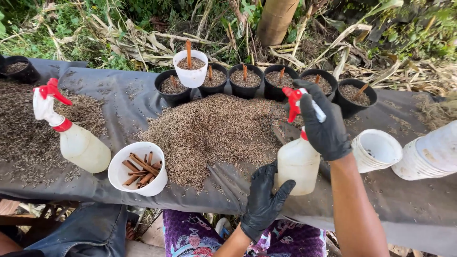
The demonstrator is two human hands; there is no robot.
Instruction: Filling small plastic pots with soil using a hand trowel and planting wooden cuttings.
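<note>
Hands, both in black gloves, at near edge of tabletop (119,102), which is covered w/ dark grey sheet.

Right hand (323,126): fingers wrapped tight round neck and red trigger head of a spray bottle (297,164), pale translucent plastic, standing upright at edge of the husk pile.

Left hand (263,202): fingers spread apart, palm-side toward the bottle's lower body, fingertips just beside or touching its base; contact not clear from here. Holds nothing.

Husk pile (214,131): brown loose husk, heaped mid-tabletop; thinner scatter at far left.

White bowl (138,169): near edge, left of pile, holds short brown stick cuttings.

Second spray bottle (78,140): same type, red trigger, lying tilted at left, untouched.

Black pots (245,81): row along far edge, filled w/ husk, one cutting upright in each.

White pot (190,68): in the same row, filled, one cutting.

Stacked white pots (376,150): lying on side at right, a bigger stack beyond them.

Behind tabletop: dry leaves, green growth.
</note>
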